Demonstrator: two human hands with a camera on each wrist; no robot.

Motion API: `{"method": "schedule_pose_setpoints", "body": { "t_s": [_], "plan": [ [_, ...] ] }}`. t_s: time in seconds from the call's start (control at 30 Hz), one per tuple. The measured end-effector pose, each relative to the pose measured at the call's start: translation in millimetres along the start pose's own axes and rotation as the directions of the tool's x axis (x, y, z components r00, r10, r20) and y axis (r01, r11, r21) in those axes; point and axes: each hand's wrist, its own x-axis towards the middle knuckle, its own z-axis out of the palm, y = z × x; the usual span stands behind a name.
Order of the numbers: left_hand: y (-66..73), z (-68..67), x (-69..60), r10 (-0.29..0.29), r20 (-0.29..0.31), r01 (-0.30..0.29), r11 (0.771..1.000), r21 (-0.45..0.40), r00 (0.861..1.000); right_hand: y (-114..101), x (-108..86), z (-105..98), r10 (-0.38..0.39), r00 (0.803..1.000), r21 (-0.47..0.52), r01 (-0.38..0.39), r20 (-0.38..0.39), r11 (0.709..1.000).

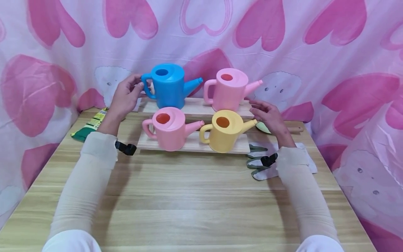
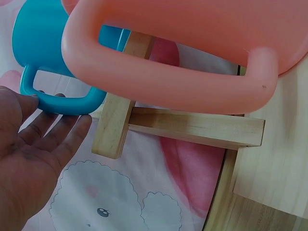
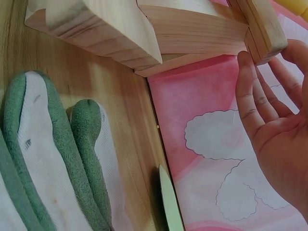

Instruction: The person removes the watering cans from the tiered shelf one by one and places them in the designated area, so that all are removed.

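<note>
A blue watering can [image 1: 170, 85] and a pink watering can [image 1: 231, 91] stand on the upper board of a two-tier wooden stand [image 1: 196, 105]. On the lower board are another pink watering can [image 1: 170, 129] and a yellow watering can [image 1: 224, 133]. My left hand [image 1: 126, 94] holds the blue can's handle [image 2: 67, 105], with the thumb at its near side and fingers behind and below it. My right hand [image 1: 267, 115] grips the right end of the stand's upper tier, thumb and fingers on either side of the wood [image 3: 264, 29]. Some right fingertips are hidden behind it.
Grey-green and white gloves [image 1: 267, 164] lie right of the stand. A pale green trowel-like blade [image 1: 263, 127] with a wooden handle [image 1: 296, 130] is behind them. A green and yellow packet [image 1: 91, 124] lies at left. A pink heart-print curtain [image 1: 201, 21] borders the table [image 1: 189, 196].
</note>
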Motion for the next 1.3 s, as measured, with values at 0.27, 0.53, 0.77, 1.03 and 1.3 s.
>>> {"method": "schedule_pose_setpoints", "body": {
  "t_s": [0.27, 0.53, 0.77, 1.03, 1.3],
  "plan": [
    [2.7, -2.0, 0.9, 0.007, -0.009, -0.007, 1.0, 0.028, 1.0, -1, 2.0, 4, 0.009, 1.0, 0.03, -0.008, -0.013, 1.0],
    [7.2, -4.4, -0.1, -0.053, -0.008, 0.054, 0.995, 0.089, 0.999, 1, 2.6, 6, 0.017, 0.999, 0.022, -0.016, -0.03, 1.0],
    [13.0, -9.9, -4.2, -0.037, -0.035, 0.039, 0.998, 0.049, 0.999, 2, 2.3, 3, 0.031, 0.999, 0.019, -0.03, -0.036, 0.999],
    [23.6, -27.3, -16.1, -0.054, -0.096, 0.048, 0.997, -0.064, 0.994, -1, 4.0, 3, 0.043, 0.999, -0.002, -0.043, -0.03, 0.999],
    [26.1, -54.7, -34.8, -0.158, -0.152, 0.145, 0.985, -0.095, 0.976, 1, 6.8, 5, 0.035, 0.999, 0.02, -0.035, -0.027, 0.999]
  ]
}}
